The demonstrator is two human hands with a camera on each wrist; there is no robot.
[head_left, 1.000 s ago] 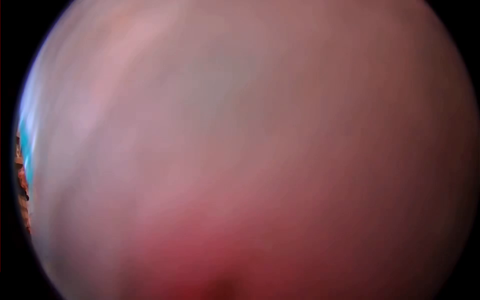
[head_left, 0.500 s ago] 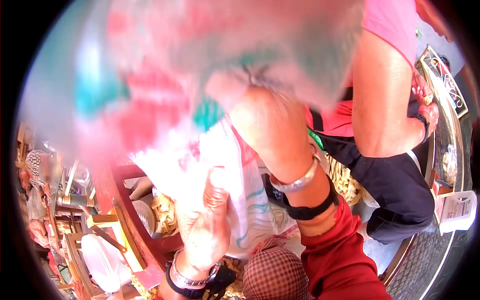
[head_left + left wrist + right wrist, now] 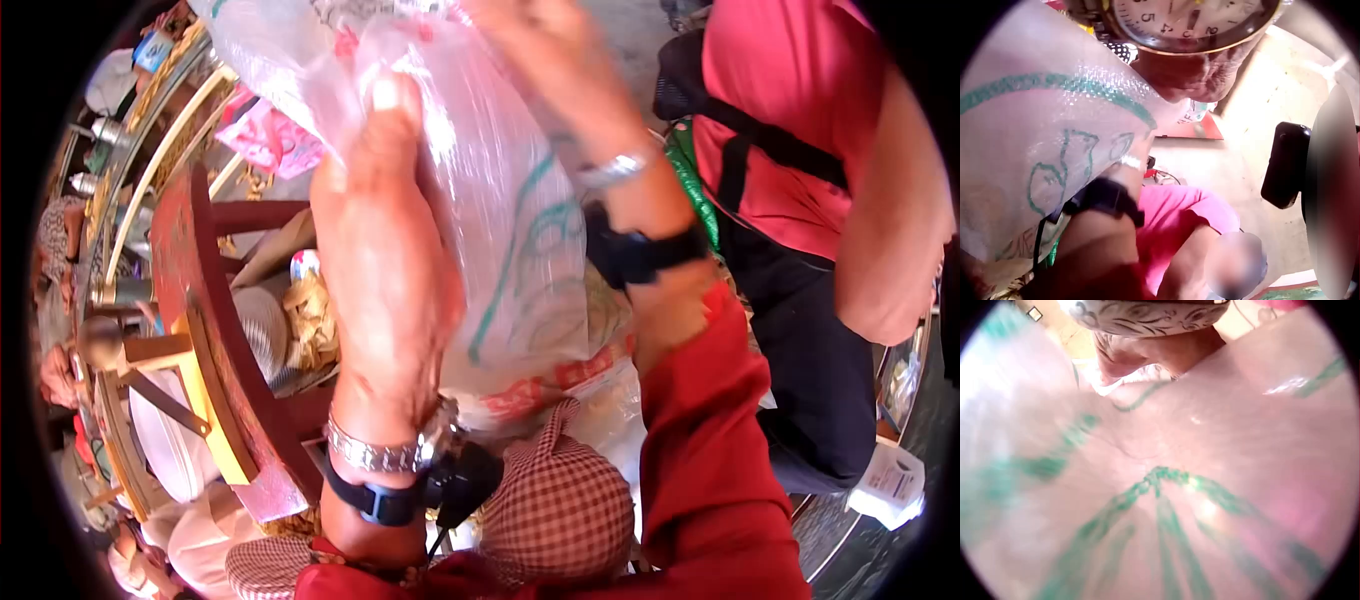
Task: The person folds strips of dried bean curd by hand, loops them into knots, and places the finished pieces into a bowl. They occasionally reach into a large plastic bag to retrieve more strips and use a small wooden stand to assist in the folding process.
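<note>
A translucent white woven sack with green and red print [image 3: 520, 250] hangs between the two hands in the head view. My left hand [image 3: 380, 240] grips its upper part, the thumb lying on top and the other fingers hidden. My right hand [image 3: 550, 60], blurred near the top edge, holds the sack's upper right side. In the left wrist view the sack [image 3: 1041, 125] spreads out below the curled left hand [image 3: 1191, 75]. Seen from the right wrist, the sack [image 3: 1147, 437] fills most of the view, its edge gathered at the right hand [image 3: 1147, 353].
A red wooden frame [image 3: 230, 340] with a yellow piece [image 3: 215, 400] stands at left, beside tan strips [image 3: 312, 320]. A person in pink and black [image 3: 790, 190] is close on the right. A checkered cloth [image 3: 565, 500] lies below; a white jug [image 3: 890, 485] is at lower right.
The sack, which covered the head view and then its upper part, has come down and away from the camera. Both hands have moved up in the view with it.
</note>
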